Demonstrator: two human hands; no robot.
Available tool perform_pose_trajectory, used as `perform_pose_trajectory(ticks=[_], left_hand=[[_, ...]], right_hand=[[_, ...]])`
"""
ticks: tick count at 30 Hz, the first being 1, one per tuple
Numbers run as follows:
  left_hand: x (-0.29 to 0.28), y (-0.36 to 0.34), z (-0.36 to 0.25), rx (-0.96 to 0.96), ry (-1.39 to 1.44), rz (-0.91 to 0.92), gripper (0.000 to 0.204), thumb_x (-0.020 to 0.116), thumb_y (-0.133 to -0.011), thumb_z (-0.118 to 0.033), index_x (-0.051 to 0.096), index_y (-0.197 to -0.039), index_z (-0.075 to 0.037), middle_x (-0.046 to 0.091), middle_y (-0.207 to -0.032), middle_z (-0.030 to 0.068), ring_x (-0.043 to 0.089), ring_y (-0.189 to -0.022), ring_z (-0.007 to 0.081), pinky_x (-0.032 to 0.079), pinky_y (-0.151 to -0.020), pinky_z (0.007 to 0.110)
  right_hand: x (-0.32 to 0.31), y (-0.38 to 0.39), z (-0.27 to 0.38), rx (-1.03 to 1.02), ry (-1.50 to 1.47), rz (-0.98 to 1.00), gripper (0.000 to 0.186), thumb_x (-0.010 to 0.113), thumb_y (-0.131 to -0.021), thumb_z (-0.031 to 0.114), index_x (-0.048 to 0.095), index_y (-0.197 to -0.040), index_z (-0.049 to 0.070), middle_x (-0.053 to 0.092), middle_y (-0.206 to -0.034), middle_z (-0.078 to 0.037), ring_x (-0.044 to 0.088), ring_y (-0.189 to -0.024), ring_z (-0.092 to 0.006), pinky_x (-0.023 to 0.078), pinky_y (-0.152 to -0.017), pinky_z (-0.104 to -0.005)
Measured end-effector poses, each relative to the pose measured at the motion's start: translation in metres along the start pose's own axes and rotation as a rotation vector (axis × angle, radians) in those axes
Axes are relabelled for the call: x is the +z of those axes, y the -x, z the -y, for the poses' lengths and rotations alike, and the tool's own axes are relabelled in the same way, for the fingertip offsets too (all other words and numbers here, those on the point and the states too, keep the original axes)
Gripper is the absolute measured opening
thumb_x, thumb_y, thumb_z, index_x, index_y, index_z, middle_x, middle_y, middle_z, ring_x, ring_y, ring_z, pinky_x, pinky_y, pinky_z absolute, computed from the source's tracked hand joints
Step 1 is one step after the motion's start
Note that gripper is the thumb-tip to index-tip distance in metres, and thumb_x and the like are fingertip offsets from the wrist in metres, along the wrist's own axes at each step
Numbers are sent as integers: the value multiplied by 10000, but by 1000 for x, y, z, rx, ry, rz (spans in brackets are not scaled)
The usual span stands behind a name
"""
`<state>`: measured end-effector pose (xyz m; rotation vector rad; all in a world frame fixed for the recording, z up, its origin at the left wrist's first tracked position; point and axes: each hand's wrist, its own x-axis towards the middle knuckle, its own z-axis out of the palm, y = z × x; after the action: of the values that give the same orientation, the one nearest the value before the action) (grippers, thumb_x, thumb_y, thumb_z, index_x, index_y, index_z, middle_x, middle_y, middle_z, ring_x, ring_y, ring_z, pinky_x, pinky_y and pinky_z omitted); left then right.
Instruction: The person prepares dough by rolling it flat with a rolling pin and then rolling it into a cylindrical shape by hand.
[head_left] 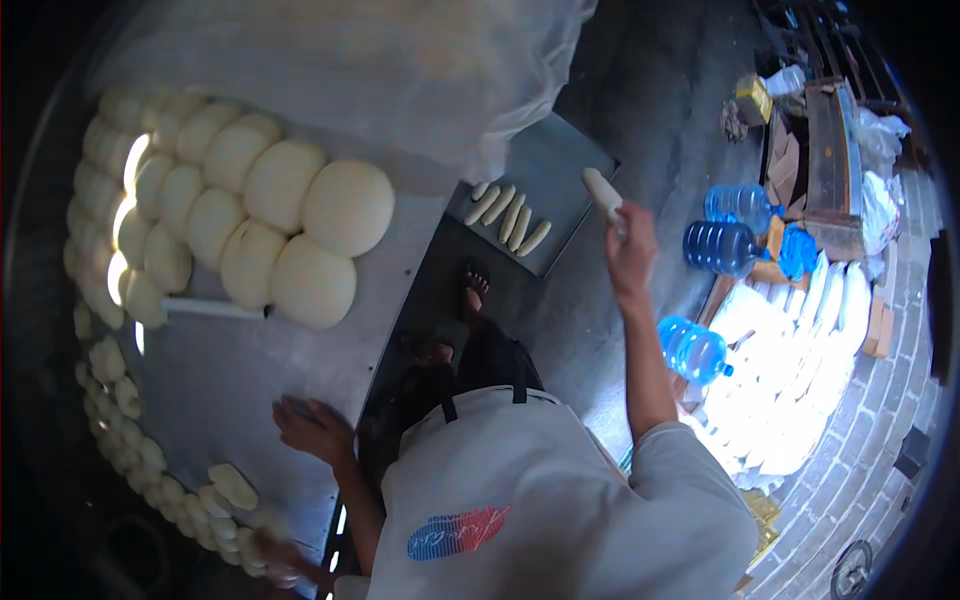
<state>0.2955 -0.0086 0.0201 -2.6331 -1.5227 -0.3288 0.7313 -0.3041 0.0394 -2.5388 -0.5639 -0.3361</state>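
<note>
My right hand (pixel 630 248) is closed round one end of a pale dough roll (pixel 602 190), raised to the right of a dark metal tray (pixel 580 165). Several similar dough rolls (pixel 512 212) lie in a row on that tray. My left hand (pixel 314 428) rests over the edge of the metal worktable (pixel 290 365), fingers apart, holding nothing. Large round dough balls (pixel 348 208) sit packed together at the table's far left. Beside them lies a thin white bar (pixel 215 308) with a dark tip. Small flattened dough pieces (pixel 232 486) line the near left side.
Another person's blurred hand (pixel 283 562) is over the dough pieces at the lower left. Translucent plastic sheeting (pixel 400 70) covers the table's far end. Blue water jugs (pixel 692 350), bright white sacks (pixel 790 380) and a wooden cabinet (pixel 832 150) stand on the right.
</note>
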Motion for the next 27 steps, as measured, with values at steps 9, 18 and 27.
perform_pose_trajectory(ticks=[9,18,27], left_hand=[[14,-15,-80,-14,-57,69,575,362,-1010,-422,398,-1369,26,368,-1414,272,359,-1303,421,273,-1051,529],[9,-14,-23,-99,9,21,585,373,-1003,-425,390,-1378,24,361,-1426,273,323,-1332,423,216,-1086,541],[-71,-17,133,-207,180,170,566,527,-904,-379,457,-1341,-27,342,-1448,230,232,-1392,400,83,-1124,609]], right_hand=[[114,207,-134,694,243,1198,776,702,-781,330,338,-1464,265,69,-1576,-196,159,-1440,-378,231,-1089,-643],[139,187,-91,543,85,1246,617,663,-794,316,495,-1345,96,417,-1400,-257,433,-1275,-419,381,-1051,-489],[84,83,238,22,-291,18,488,586,-864,34,447,-1330,0,407,-1367,-217,404,-1268,-385,349,-1039,-476]])
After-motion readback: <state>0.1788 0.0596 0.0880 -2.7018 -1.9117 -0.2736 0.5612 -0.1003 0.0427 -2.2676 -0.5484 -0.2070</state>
